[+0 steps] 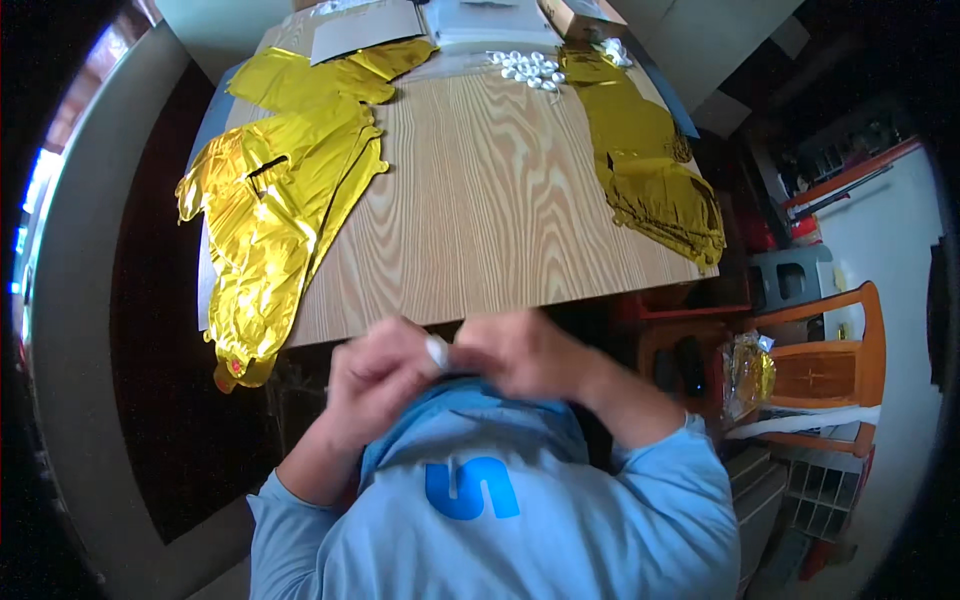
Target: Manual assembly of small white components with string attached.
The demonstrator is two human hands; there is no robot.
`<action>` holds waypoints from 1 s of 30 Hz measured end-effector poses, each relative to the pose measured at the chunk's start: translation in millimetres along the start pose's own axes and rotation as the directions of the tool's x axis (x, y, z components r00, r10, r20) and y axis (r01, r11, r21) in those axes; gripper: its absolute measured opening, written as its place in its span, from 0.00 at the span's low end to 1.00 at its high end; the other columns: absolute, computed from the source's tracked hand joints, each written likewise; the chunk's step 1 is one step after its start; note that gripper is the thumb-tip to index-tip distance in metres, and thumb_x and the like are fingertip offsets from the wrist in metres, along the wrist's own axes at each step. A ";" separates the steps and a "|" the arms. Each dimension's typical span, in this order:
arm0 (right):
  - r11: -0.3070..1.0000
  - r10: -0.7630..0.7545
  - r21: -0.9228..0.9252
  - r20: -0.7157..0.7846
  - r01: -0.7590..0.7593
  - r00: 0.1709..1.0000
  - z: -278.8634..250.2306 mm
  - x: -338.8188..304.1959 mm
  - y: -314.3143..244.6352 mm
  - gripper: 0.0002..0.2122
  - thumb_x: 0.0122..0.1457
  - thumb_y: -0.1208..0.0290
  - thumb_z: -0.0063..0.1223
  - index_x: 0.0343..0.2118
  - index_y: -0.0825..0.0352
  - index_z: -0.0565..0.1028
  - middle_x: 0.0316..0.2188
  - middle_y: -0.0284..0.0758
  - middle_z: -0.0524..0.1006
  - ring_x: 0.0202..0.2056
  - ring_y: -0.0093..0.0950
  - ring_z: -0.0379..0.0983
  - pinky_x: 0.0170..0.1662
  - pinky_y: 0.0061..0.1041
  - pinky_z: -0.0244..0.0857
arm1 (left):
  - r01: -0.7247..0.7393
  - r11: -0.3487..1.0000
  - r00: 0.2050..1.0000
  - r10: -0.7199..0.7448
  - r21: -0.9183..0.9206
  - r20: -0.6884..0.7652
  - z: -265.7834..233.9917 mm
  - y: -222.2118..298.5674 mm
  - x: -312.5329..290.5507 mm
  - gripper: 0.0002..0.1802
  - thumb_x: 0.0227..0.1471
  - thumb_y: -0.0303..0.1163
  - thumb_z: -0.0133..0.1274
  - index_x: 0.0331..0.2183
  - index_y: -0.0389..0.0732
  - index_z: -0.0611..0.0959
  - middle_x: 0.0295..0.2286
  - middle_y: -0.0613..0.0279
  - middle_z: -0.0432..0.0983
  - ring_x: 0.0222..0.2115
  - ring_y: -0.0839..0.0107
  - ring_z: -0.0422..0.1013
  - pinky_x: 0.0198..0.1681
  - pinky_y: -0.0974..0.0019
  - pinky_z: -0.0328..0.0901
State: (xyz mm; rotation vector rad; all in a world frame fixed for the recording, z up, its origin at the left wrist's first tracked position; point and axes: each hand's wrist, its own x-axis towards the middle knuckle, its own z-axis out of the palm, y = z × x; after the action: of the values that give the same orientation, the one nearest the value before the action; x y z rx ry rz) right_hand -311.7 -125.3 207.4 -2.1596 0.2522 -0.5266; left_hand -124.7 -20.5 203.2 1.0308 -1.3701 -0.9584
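Note:
Just in front of my light blue shirt, near the table's front edge, my two hands are close together. The fingers of my left hand (385, 365) are closed, with a small white roundish piece (437, 351) at their tips. My right hand (520, 350) is curled beside that piece, slightly blurred by motion. What its fingers hold, if anything, is hidden. Farther back on the table lies a loose cluster of similar small white pieces (527, 70).
Flat gold foil balloons (270, 215) cover the wood-grain table's (470, 190) left side and overhang its front edge. A stack of gold foil (650, 170) lies right. Behind are a grey sheet (368, 33), clear plastic (490, 22) and a cardboard box (582, 18). A wooden chair (868, 350) stands at right.

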 end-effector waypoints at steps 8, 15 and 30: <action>0.996 0.022 0.089 -0.139 -0.010 0.990 -3.5 4.9 0.1 0.07 0.58 0.70 0.51 0.27 0.67 0.71 0.21 0.40 0.71 0.24 0.41 0.72 0.28 0.35 0.66 | 0.235 0.942 0.972 -0.231 -0.239 0.046 6.1 -6.1 -2.8 0.08 0.52 0.21 0.53 0.36 0.33 0.83 0.29 0.62 0.74 0.31 0.75 0.69 0.37 0.73 0.64; 0.943 -0.119 -0.331 -0.290 0.017 0.950 22.9 -1.0 -7.0 0.10 0.54 0.71 0.56 0.21 0.65 0.67 0.17 0.35 0.67 0.20 0.35 0.69 0.24 0.34 0.64 | 0.164 0.948 0.968 -0.208 -0.272 -0.143 19.6 -18.6 -3.6 0.09 0.55 0.21 0.50 0.39 0.32 0.82 0.30 0.62 0.73 0.32 0.75 0.69 0.38 0.73 0.64; 0.834 0.349 0.450 0.021 -0.321 0.937 38.8 -23.3 9.6 0.13 0.63 0.66 0.48 0.27 0.71 0.73 0.23 0.35 0.76 0.28 0.21 0.72 0.32 0.24 0.66 | 0.281 0.759 0.950 -0.307 -0.587 0.059 18.1 -24.3 -4.4 0.04 0.55 0.23 0.53 0.34 0.35 0.80 0.33 0.65 0.73 0.35 0.79 0.70 0.38 0.75 0.65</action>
State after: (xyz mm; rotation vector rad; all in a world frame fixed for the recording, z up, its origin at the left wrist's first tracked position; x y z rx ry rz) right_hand -314.6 -94.9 172.6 -1.6042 0.4857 -0.4000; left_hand -141.4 -23.6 177.7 0.7793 -0.7840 -1.4771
